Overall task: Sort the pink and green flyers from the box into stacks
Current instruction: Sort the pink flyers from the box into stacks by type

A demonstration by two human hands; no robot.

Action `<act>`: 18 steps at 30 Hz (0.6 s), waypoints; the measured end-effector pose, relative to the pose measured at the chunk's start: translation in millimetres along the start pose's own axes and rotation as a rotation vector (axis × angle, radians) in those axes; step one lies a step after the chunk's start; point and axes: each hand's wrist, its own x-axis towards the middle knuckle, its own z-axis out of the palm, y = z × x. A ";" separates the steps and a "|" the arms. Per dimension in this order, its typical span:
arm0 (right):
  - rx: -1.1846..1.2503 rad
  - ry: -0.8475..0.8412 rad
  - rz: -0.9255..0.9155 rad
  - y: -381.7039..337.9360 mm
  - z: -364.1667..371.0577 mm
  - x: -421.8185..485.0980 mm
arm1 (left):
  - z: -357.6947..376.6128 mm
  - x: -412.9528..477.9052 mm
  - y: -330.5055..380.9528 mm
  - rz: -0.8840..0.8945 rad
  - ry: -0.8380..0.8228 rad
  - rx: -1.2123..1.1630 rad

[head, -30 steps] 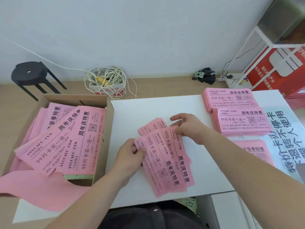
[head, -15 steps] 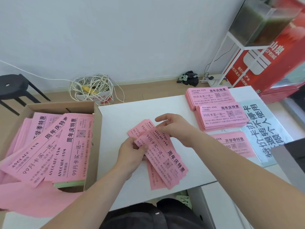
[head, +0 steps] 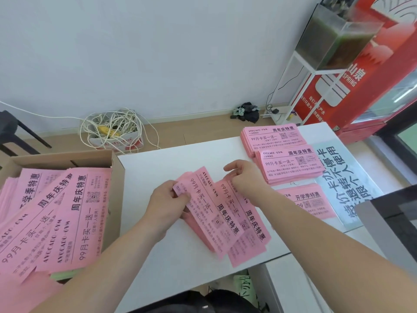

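The pink flyers all say "AVOCADO·GYM", "99月卡买一送一" and "周年庆特惠" in black. The left hand (head: 167,204) holds a bunch of pink flyers (head: 207,213) over the middle of the white counter (head: 180,159). Its thumb and fingers are pinched together on the far left corner of the bunch. The right hand (head: 246,177) holds a single pink flyer (head: 246,224) at the right side of the bunch. Its fingers are pinched on the far end of that flyer, and one finger sticks out to the left. On the left stands a cardboard box (head: 117,175) full of more pink flyers (head: 67,218), piled in a messy way. Some of them have the same words, and one far in the box ends in "季特惠". A few green flyers (head: 65,274) peek out under them at the near edge. At the far right of the counter lie two neat pink stacks, the far stack (head: 270,137) and the near stack (head: 291,163), and they touch each other. Just nearer than those lies a pink flyer that says "开学季特惠" (head: 309,203). Right beside these is a pale blue sheet (head: 343,177) with big black letters on it. Past the counter, on the right, is a red machine (head: 352,82) with "SPRING" in white. On the floor by the wall is a small box of tangled white cables (head: 112,129).
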 end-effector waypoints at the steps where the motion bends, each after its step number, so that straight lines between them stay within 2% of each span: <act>1: -0.024 0.020 -0.002 0.6 -6.6 3.0 | 1.5 4.2 5.9 0.002 0.017 -0.005; 5: -0.103 0.057 -0.053 9.5 -19.1 18.2 | 5.7 19.9 29.0 -0.007 0.043 -0.077; 11: 0.118 0.037 -0.043 1.5 -44.8 30.8 | 13.8 51.0 59.8 -0.026 0.046 -0.141; 13: 0.169 -0.042 0.025 -10.0 -65.1 23.7 | 24.8 64.2 70.0 -0.040 0.054 -0.183; 15: 0.115 -0.118 0.092 -11.8 -85.5 19.7 | 40.4 78.6 79.7 -0.048 0.050 -0.226; 17: 0.173 -0.099 0.153 -5.7 -103.4 20.7 | 59.1 94.8 89.6 -0.061 0.028 -0.294; 18: 0.284 -0.067 0.192 -1.7 -111.7 23.3 | 69.3 102.7 94.6 -0.074 0.019 -0.341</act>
